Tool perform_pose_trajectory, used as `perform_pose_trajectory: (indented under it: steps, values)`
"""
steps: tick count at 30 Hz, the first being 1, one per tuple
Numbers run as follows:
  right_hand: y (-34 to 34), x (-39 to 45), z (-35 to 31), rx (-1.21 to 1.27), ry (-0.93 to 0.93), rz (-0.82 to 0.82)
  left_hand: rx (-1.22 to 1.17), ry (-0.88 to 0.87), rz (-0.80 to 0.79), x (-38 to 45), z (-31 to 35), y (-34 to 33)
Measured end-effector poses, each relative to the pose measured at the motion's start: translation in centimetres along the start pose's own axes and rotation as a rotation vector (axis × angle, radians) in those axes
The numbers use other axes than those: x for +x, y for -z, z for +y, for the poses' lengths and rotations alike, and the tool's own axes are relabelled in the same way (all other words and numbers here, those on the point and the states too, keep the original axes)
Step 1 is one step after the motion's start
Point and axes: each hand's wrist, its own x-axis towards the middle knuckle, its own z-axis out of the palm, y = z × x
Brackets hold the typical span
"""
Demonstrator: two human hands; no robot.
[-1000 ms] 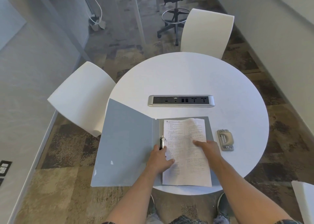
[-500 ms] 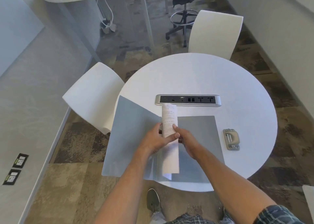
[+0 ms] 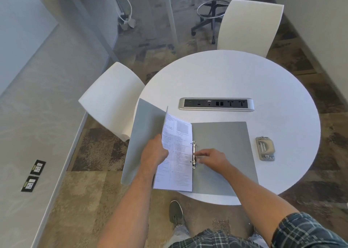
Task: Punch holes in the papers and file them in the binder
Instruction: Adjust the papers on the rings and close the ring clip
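Note:
A grey binder (image 3: pixel 224 144) lies open on the round white table (image 3: pixel 226 74), its left cover tilted up past the table edge. Printed papers (image 3: pixel 178 153) hang on the metal ring mechanism (image 3: pixel 194 154) and are flipped over to the left side. My left hand (image 3: pixel 153 152) holds the left edge of the papers, lifting them. My right hand (image 3: pixel 211 158) rests on the binder's right half with its fingertips at the rings. A grey hole punch (image 3: pixel 265 148) sits on the table to the right of the binder.
A power and socket strip (image 3: pixel 216 104) is set into the table beyond the binder. White chairs stand at the left (image 3: pixel 113 97) and at the far side (image 3: pixel 248 25). A black stool (image 3: pixel 211 12) and another table are further back.
The papers lay flat on the right half of the binder; they have been swung over the rings to the left. My right hand left the page and went to the rings.

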Motion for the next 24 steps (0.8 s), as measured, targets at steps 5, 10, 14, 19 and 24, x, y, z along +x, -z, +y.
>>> perform_pose_trajectory:
  steps: [5, 10, 14, 19, 24]
  values:
    - [-0.4, -0.5, 1.1, -0.425, 0.107, -0.135, 0.113, 0.046, 0.054, 0.5, -0.9, -0.5]
    - [-1.0, -0.2, 1.0, -0.651, 0.146, -0.219, 0.071, 0.109, 0.077, 0.6, -1.5, -0.7]
    - [-0.9, 0.0, 1.4, -0.641, 0.152, -0.224, 0.021, 0.125, 0.103, 0.7, -1.9, -0.9]
    - [-0.5, 0.2, 1.2, -0.57, 0.125, -0.241, -0.011, 0.109, 0.141, 0.8, -1.5, -0.5]
    - [0.6, 0.3, 0.8, -0.167, 0.044, -0.224, -0.291, 0.051, 0.109, 0.4, 0.0, 0.8]
